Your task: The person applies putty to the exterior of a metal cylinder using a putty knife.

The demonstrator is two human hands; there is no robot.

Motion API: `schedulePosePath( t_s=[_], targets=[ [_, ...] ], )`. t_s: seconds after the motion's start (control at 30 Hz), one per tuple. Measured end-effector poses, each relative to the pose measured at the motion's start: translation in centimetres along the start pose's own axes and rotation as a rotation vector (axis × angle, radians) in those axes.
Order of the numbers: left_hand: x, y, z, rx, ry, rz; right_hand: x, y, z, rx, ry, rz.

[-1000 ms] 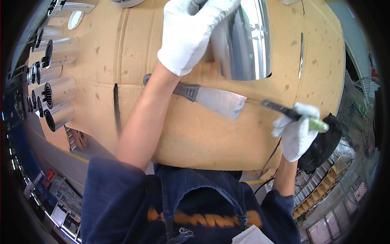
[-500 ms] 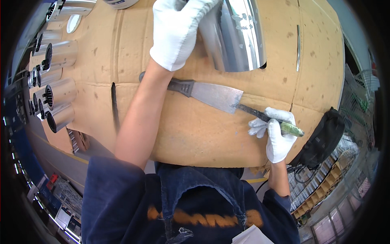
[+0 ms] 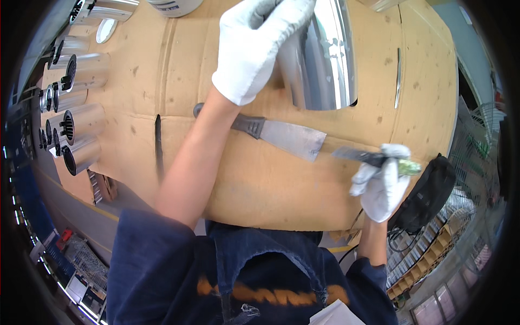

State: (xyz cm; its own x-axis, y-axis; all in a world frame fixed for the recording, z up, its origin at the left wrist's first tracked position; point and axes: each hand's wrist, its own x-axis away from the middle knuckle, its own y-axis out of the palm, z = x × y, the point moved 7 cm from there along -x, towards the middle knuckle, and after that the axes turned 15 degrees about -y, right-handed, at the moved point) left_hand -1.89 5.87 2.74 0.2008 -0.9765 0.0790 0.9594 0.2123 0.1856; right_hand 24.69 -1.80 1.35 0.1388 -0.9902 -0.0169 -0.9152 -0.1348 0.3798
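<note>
Cardboard-covered workbench (image 3: 260, 184) spreading under the grip, grey floor with a yellow line (image 3: 81, 203) showing lower left of it, stocked shelving racks (image 3: 433, 254) standing lower right, daylight glaring across.

Single head view, fisheye, worn on head, looking steeply down over own chest onto cardboard-covered bench (image 3: 260, 184). Close range: forearms enter from lower edge, left hand (image 3: 260, 43) gripping near top edge, right hand (image 3: 382, 181) gripping at right. Edges bend toward rim.
</note>
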Motion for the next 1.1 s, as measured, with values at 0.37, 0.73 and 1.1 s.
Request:
schedulePosePath(
  t_s=[0.37,0.73,1.1],
  targets=[
    [0.7,0.4,0.8,-0.030,-0.023,0.006,-9.6,4.5,-4.9,0.293,-0.425,0.121],
    [0.6,0.2,0.9,0.071,0.045,0.048,-10.1,6.7,-1.0,0.108,-0.248,0.021],
    [0.5,0.1,0.9,0.056,0.063,0.043,-10.1,6.9,-1.2,0.121,-0.271,0.052]
  ],
)
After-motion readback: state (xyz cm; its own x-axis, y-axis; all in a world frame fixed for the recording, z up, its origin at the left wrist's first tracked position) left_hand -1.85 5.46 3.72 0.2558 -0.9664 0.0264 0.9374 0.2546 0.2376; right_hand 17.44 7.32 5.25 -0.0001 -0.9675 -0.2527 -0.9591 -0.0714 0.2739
